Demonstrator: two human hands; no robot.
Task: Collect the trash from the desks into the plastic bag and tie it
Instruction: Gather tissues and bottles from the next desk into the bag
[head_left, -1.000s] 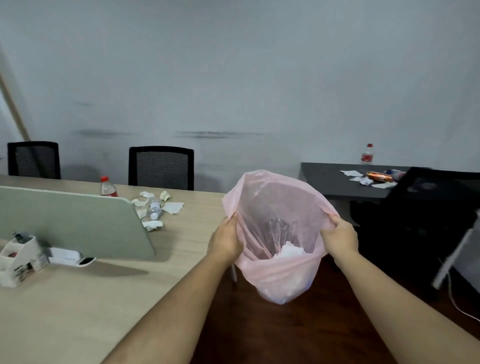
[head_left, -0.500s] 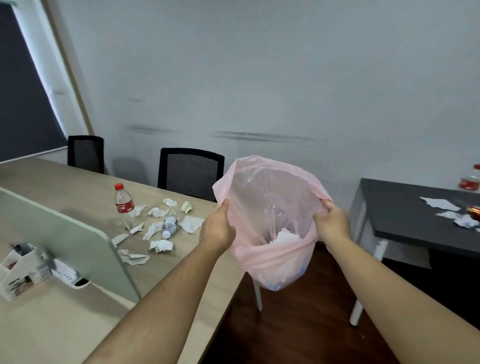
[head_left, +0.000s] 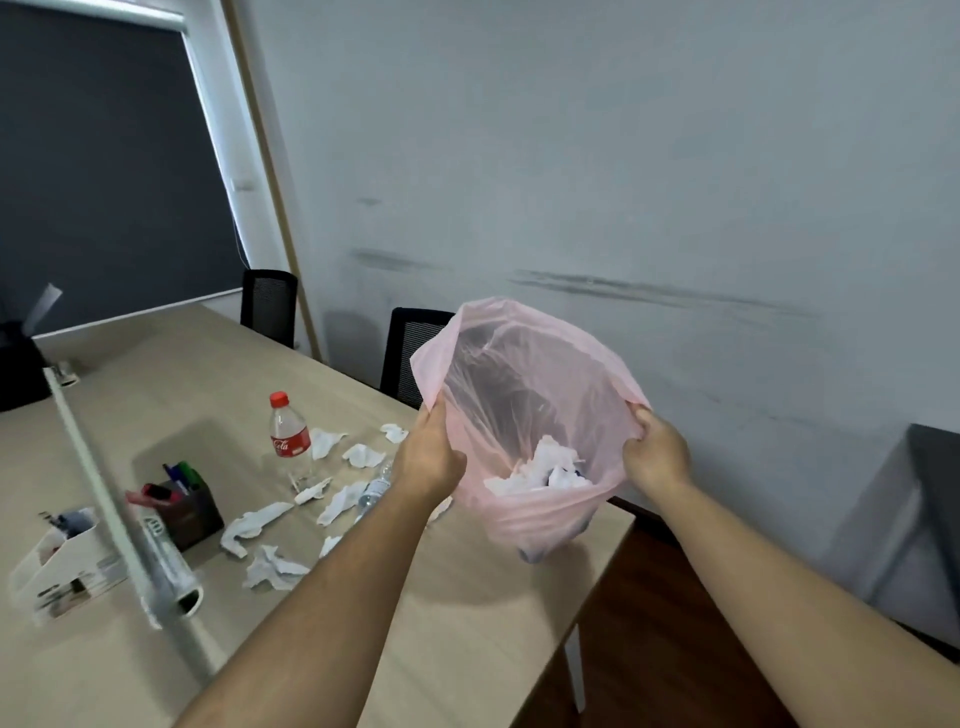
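Pink see-through plastic bag (head_left: 540, 519) is up in the air over the near corner of the light wood desk (head_left: 467, 597), mouth pulled wide open and facing the camera. The left hand (head_left: 428, 457) has its fingers curled round the left side of the rim, and the right hand (head_left: 657, 457) is pinching the right side the same way, so both have a proper hold of the bag. Down in the bottom there's a wad of crumpled white paper (head_left: 545, 470) plus something darker I can't make out.

On the desk, just left of the left hand, there's still a scatter of crumpled white tissues (head_left: 275, 564). A clear plastic cola bottle with a red cap and red label (head_left: 289, 436) stands upright among them, and a small clear water bottle (head_left: 375, 488) lies on its side, partly behind the left forearm. Further left, a dark brown square pen pot (head_left: 189, 512) with markers in it sits next to a pale green divider panel (head_left: 104, 499). Two black mesh chairs (head_left: 268, 304) are tucked in along the far side by the grey wall.
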